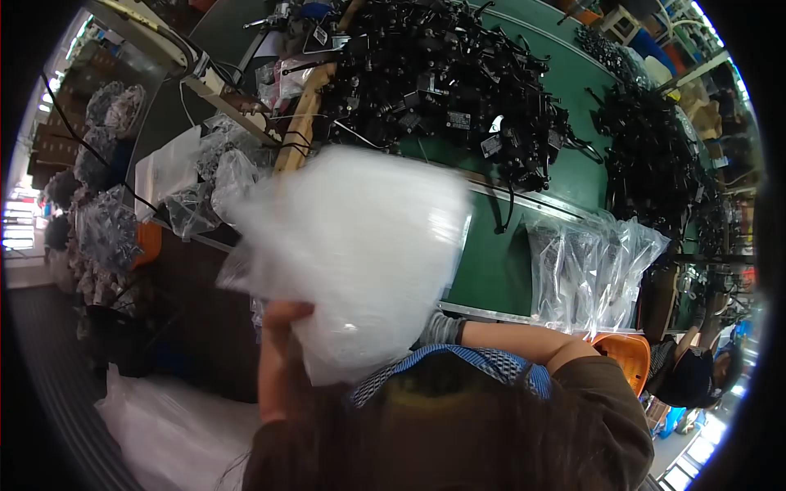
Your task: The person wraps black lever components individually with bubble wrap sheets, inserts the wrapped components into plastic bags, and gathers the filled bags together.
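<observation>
A large bundle of whitish, translucent plastic bags (377, 237) is held up in front of my body, its edges slightly blurred. At its lower left, my left hand (286, 315) is closed on the plastic, with the thumb showing on the near side. My right hand (442, 329), with grey knitted fabric around it or its wrist, reaches in from the right; its fingers are hidden behind the bundle. Beyond the bags, a big heap of black lever parts (450, 90) with small labels lies on the green tabletop (491, 274).
Several filled clear bags (585, 270) lie at the table's near right edge, above an orange plastic bin (626, 360). A second heap of black parts (655, 164) is farther right. More white plastic (172, 434) sits at lower left. Wrapped parts (106, 229) are stacked left.
</observation>
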`<state>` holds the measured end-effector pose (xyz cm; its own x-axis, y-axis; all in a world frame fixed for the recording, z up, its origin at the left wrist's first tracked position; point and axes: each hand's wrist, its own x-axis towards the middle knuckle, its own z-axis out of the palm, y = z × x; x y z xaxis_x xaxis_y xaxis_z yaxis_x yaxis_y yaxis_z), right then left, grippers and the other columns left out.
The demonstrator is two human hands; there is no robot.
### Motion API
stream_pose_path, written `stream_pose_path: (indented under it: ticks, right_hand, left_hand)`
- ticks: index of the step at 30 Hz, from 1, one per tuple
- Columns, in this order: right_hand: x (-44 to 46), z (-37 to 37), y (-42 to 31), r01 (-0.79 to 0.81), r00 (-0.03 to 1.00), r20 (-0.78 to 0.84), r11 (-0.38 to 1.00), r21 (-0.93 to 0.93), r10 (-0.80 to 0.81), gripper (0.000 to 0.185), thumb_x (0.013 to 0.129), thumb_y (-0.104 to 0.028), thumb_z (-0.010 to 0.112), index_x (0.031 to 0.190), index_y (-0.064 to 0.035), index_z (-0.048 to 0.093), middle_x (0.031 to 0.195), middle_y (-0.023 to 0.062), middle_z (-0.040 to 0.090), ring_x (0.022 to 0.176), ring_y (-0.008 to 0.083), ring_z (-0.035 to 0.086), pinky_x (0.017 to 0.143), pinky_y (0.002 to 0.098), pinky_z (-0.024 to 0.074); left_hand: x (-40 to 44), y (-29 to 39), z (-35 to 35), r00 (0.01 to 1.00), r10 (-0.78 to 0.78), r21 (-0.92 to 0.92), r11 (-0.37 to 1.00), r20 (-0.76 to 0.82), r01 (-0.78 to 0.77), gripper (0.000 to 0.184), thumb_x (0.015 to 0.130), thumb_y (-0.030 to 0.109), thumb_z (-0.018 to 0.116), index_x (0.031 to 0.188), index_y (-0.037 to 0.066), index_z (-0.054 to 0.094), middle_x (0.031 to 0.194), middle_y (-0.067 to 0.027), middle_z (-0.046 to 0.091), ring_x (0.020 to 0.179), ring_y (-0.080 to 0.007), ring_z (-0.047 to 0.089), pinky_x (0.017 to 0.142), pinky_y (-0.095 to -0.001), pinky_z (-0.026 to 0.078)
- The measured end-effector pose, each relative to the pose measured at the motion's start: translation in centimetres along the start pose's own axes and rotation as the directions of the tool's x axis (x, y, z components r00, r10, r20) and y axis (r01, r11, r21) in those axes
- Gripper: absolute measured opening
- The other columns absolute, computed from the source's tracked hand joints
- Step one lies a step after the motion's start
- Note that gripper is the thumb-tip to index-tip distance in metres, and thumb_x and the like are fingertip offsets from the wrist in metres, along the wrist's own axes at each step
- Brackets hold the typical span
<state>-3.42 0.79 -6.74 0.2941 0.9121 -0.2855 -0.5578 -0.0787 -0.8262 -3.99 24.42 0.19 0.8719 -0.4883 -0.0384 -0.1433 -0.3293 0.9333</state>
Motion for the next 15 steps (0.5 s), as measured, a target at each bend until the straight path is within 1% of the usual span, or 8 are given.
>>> stream_pose_path:
  ticks: [2,4,5,6,8,11,13,15]
  right_hand:
    - [0.1,-0.7,-1.1,0.013,1.0,0.019,0.999,-0.044,-0.012,0.034,0.079,-0.026,0.061,0.11,-0.0138,0.054,0.112,0.0101,0.058,0.109,0.0236,0.051,0.094,0.0369,0.0414]
    - [0.0,-1.8,-2.2,0.027,1.0,-0.007,0.998,-0.058,-0.028,0.034,0.079,-0.026,0.061,0.111,-0.0134,0.054,0.113,0.0103,0.057,0.109,0.0236,0.052,0.093,0.0369,0.0416]
    - [0.2,-2.2,-2.6,0.04,0.997,-0.064,0.999,-0.022,-0.041,0.035,0.079,-0.025,0.061,0.111,-0.0131,0.053,0.113,0.0103,0.057,0.109,0.0236,0.052,0.093,0.037,0.0418]
    - [0.7,-2.5,-2.8,0.052,0.99,-0.134,0.998,0.032,-0.047,0.035,0.08,-0.025,0.061,0.112,-0.0129,0.053,0.113,0.0104,0.057,0.108,0.0236,0.052,0.093,0.037,0.0419]
    - [3.7,-3.4,-2.5,0.106,0.939,-0.34,0.978,0.182,-0.038,0.035,0.08,-0.024,0.06,0.113,-0.0125,0.052,0.113,0.0106,0.057,0.108,0.0236,0.052,0.092,0.037,0.0421]
    - [11.0,-5.1,-1.6,0.243,0.826,-0.563,0.908,0.341,-0.01,0.036,0.081,-0.023,0.059,0.114,-0.0119,0.051,0.114,0.0108,0.056,0.107,0.0236,0.052,0.092,0.0371,0.0425]
    - [16.1,-6.6,-1.7,0.325,0.764,-0.645,0.864,0.384,0.0,0.037,0.081,-0.022,0.059,0.115,-0.0115,0.051,0.115,0.0109,0.056,0.106,0.0236,0.053,0.091,0.0371,0.0427]
    - [20.5,-8.2,-2.3,0.384,0.715,-0.699,0.836,0.391,-0.001,0.037,0.081,-0.021,0.058,0.116,-0.0111,0.05,0.115,0.011,0.056,0.106,0.0236,0.053,0.091,0.0371,0.043]
  left_hand:
    - [5.2,1.6,-2.0,0.957,0.148,0.062,0.984,0.25,-0.168,0.084,0.066,0.036,0.074,0.132,-0.002,0.038,0.135,-0.0224,0.035,0.125,-0.0324,0.035,0.103,-0.0399,0.03]
    - [10.8,2.0,-2.8,0.854,0.173,0.04,0.975,0.491,-0.22,0.083,0.066,0.037,0.074,0.131,-0.002,0.039,0.135,-0.0229,0.035,0.125,-0.0327,0.035,0.103,-0.0401,0.03]
    - [13.5,1.8,-2.9,0.803,0.143,0.025,0.981,0.579,-0.192,0.083,0.066,0.037,0.073,0.131,-0.002,0.039,0.135,-0.0231,0.035,0.126,-0.0329,0.035,0.103,-0.0402,0.031]
    - [15.7,1.4,-2.8,0.739,0.025,0.025,0.998,0.673,-0.057,0.083,0.064,0.034,0.073,0.131,-0.002,0.04,0.132,-0.0216,0.035,0.125,-0.0306,0.034,0.103,-0.0379,0.029]
    - [19.6,0.0,-3.0,0.671,-0.13,0.185,0.983,0.73,-0.011,0.083,0.064,0.035,0.07,0.133,0.0,0.039,0.124,-0.0218,0.041,0.117,-0.0317,0.042,0.098,-0.0371,0.034]
    - [24.1,-2.3,-5.2,0.509,-0.454,0.47,0.876,0.731,0.106,0.079,0.066,0.036,0.067,0.133,0.005,0.04,0.122,-0.0213,0.042,0.112,-0.0344,0.046,0.096,-0.0367,0.037]
    - [26.2,-2.8,-6.5,0.539,-0.605,0.731,0.682,0.586,-0.029,0.077,0.067,0.038,0.065,0.134,0.009,0.041,0.121,-0.0204,0.044,0.109,-0.0339,0.049,0.093,-0.037,0.041]
    - [26.3,-0.8,-6.3,0.761,-0.577,0.916,0.398,0.297,-0.055,0.067,0.068,0.03,0.066,0.129,0.011,0.048,0.117,-0.0198,0.048,0.106,-0.0334,0.051,0.09,-0.0371,0.042]
